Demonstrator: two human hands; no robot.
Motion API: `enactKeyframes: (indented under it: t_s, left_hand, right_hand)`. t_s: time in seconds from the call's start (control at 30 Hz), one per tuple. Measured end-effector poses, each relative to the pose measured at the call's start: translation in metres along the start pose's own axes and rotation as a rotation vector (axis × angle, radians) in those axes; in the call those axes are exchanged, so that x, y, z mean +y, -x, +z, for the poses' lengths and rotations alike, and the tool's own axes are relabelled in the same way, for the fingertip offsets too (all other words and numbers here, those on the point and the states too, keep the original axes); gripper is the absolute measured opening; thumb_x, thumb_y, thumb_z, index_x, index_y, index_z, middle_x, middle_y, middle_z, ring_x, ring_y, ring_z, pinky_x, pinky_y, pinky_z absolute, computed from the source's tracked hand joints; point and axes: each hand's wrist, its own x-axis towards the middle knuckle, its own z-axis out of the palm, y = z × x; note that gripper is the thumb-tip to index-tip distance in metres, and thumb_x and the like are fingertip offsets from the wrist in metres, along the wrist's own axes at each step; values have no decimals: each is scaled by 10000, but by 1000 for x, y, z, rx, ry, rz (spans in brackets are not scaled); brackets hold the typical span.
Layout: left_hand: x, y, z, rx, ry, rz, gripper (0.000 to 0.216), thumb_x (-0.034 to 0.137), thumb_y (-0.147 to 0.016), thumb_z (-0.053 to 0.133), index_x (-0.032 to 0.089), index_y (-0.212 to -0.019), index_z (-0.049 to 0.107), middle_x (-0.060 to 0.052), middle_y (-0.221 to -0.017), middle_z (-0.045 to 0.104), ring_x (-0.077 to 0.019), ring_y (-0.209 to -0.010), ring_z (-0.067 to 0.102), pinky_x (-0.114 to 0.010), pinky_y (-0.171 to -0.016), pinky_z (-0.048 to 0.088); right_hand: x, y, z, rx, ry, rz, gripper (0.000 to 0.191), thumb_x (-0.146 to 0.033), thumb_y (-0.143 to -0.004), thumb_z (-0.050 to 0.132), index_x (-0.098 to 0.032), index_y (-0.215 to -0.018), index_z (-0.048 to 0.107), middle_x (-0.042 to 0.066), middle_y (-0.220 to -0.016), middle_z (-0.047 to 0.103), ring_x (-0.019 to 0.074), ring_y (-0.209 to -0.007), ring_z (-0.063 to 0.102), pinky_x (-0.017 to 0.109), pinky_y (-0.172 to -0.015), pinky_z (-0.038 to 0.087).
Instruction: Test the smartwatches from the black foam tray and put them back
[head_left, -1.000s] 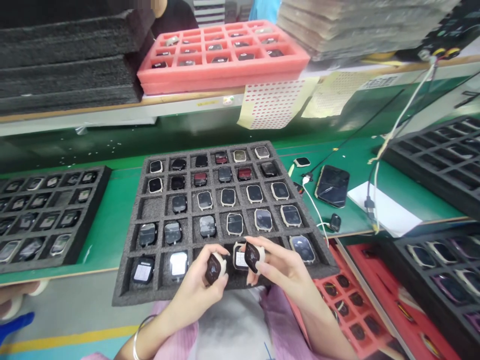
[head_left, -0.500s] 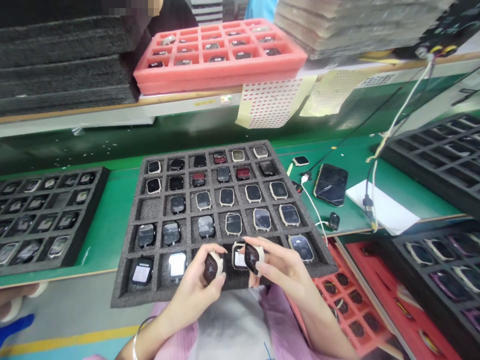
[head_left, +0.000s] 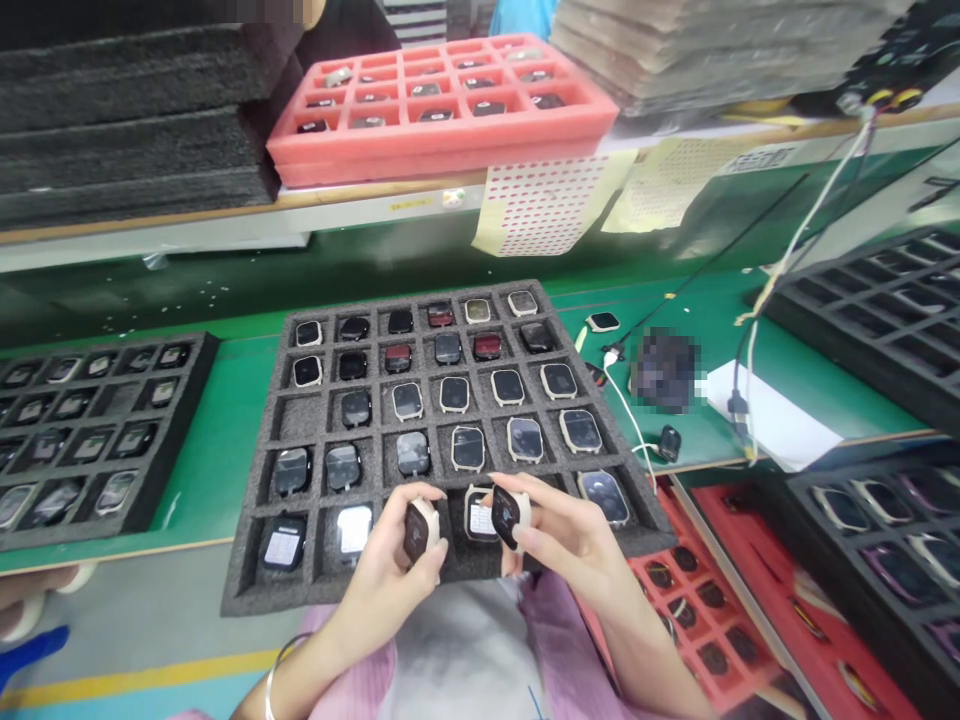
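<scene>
Between thumb and fingers, my left hand (head_left: 394, 560) grips a smartwatch body (head_left: 421, 530), tilted, with a dark face and pale casing. My right hand (head_left: 574, 535) pinches a second such watch body (head_left: 510, 515), also tipped on edge. Both are held just above the front row of a dark grey foam tray (head_left: 238, 580). Most of the tray's compartments hold strapless watch bodies, in black, red-tinted or cream. Between my hands, a cream watch with a lit white screen (head_left: 479, 512) lies in its compartment. Another lit watch (head_left: 355, 530) sits left of my left hand.
More dark foam trays with watches stand left (head_left: 180, 400) and right (head_left: 795, 290). A red foam tray (head_left: 442, 150) lies on the shelf ahead, beside stacked black foam (head_left: 135, 130). Cables (head_left: 619, 390), a small black watch (head_left: 670, 442) and white paper (head_left: 780, 420) lie to the right.
My left hand has shifted very slightly left with its watch, widening the gap between the two watches. The right hand stays nearly where it was, and the tray is unchanged.
</scene>
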Motion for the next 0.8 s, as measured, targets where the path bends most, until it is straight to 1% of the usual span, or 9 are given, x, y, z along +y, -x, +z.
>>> enactKeyframes:
  t_s: [0.1,0.17,0.27,0.4,0.5,0.57,0.67,0.7,0.8]
  left_hand:
    - [-2,1,0,2,39,-39,323,257,-854,592,252,-1158,482,8,-892,510,-70,-545,402,-178,-490,378]
    - [-2,1,0,7,46,-51,314,269,-844,609,245,-1137,499,14,-861,511,-59,-511,387,-172,-459,370]
    - [0,2,2,29,80,-46,328,282,-850,607,247,-1150,480,31,-787,488,-61,-512,423,-166,-470,386]
    - [3,3,4,11,96,-73,342,312,-844,623,231,-1142,476,54,-678,465,-71,-501,444,-171,-477,397]
    - [3,1,8,64,110,-117,379,337,-839,624,236,-1170,470,62,-639,474,-73,-465,441,-171,-442,387]
    - [3,-1,9,87,144,-112,449,324,-822,643,248,-1220,450,47,-689,508,-81,-496,471,-180,-457,413]
    - [3,-4,8,32,236,-69,540,278,-803,660,247,-1282,414,-6,-849,553,-133,-667,551,-224,-557,487]
    - [3,-5,8,2,270,-59,538,274,-811,646,243,-1292,407,-30,-917,561,-156,-733,566,-243,-587,502]
    - [5,-6,4,-76,344,-62,467,301,-875,542,228,-1313,397,-89,-1086,566,-211,-869,581,-295,-644,518]
  right_hand:
    - [0,0,-1,-3,2,-7,409,-220,-854,652,-191,-1257,591,12,-711,653,138,-571,651,267,-593,550]
    - [1,-1,-2,-28,-11,-14,404,-223,-858,646,-196,-1258,592,5,-694,643,138,-567,654,263,-584,549]
    - [3,-2,-4,-77,-29,-25,422,-233,-866,638,-217,-1283,572,-1,-689,636,139,-582,660,265,-595,553]
    - [4,-2,-5,-91,-48,-1,425,-267,-863,644,-214,-1279,572,5,-708,636,141,-585,655,273,-583,559]
    - [4,-2,-5,-95,-59,2,465,-281,-882,621,-195,-1327,516,18,-729,657,146,-602,656,284,-599,566]
    - [4,-2,-5,-91,-69,-7,497,-289,-905,587,-199,-1374,449,54,-851,684,150,-631,664,294,-611,572]
    - [4,-4,-6,-98,-93,-24,456,-312,-931,541,-207,-1362,437,104,-1038,666,165,-657,681,297,-582,573]
    - [4,-5,-6,-102,-105,-28,426,-317,-938,527,-205,-1342,453,103,-1033,665,173,-664,686,295,-573,570]
    - [5,-7,-6,-89,-141,-23,367,-327,-952,498,-205,-1298,488,73,-918,673,183,-674,691,285,-560,564]
